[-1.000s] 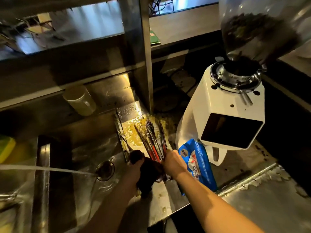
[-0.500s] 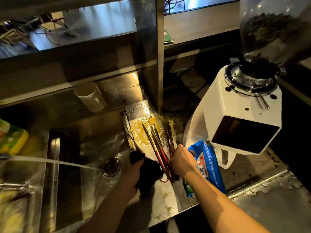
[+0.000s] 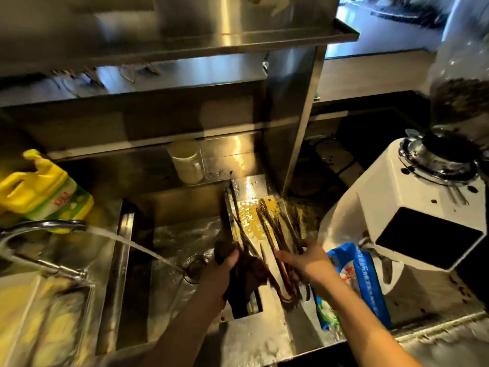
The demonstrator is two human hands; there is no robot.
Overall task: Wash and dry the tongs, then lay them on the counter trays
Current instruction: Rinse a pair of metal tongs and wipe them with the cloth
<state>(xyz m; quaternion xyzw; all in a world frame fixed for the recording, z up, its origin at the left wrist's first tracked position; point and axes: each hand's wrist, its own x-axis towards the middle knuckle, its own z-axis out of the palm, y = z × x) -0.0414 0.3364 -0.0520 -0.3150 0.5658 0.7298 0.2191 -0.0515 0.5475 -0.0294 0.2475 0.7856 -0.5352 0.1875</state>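
Several metal tongs (image 3: 275, 229) lie fanned out on the wet steel drainboard (image 3: 267, 332) right of the sink, tips pointing away from me. My right hand (image 3: 304, 260) rests over their red-handled ends and grips the bunch. My left hand (image 3: 225, 266) clutches a dark cloth (image 3: 246, 279) at the sink's right edge, just left of the tongs. One more pair of tongs (image 3: 232, 205) lies along the drainboard's left rim.
A tap (image 3: 42, 229) runs water into the sink (image 3: 182, 242) toward the drain (image 3: 194, 263). A yellow detergent bottle (image 3: 45, 189) stands at the left, a cup (image 3: 186, 161) behind the sink. A blue bag (image 3: 357, 282) and white coffee grinder (image 3: 412, 215) crowd the right.
The view has swung left and down, bringing the tap and detergent bottle in. Both hands stay at the tongs; my right hand has shifted slightly over the handles.
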